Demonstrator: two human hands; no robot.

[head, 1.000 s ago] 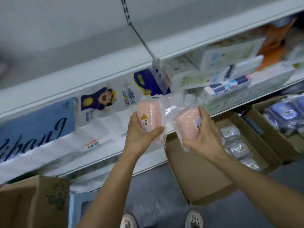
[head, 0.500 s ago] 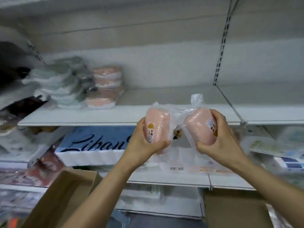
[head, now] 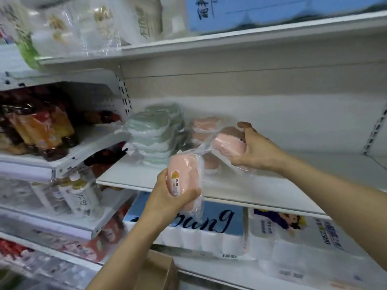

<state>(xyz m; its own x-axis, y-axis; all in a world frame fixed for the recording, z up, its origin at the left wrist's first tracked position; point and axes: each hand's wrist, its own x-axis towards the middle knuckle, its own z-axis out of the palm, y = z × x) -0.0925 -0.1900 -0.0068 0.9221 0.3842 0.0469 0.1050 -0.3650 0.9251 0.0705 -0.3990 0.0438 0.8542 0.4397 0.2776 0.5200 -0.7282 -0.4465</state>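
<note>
While inspecting white shelf [head: 261, 193], found green stack [head: 155, 132] and pink stack [head: 205, 123] at rear. Found right hand [head: 257, 150] curled round pink pack [head: 227, 145], just above shelf beside pink stack. Found left hand [head: 167, 197] gripping second pink pack [head: 186, 172], upright, before shelf edge.

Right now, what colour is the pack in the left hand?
The pack in the left hand is pale pink, best in the head view.
</note>
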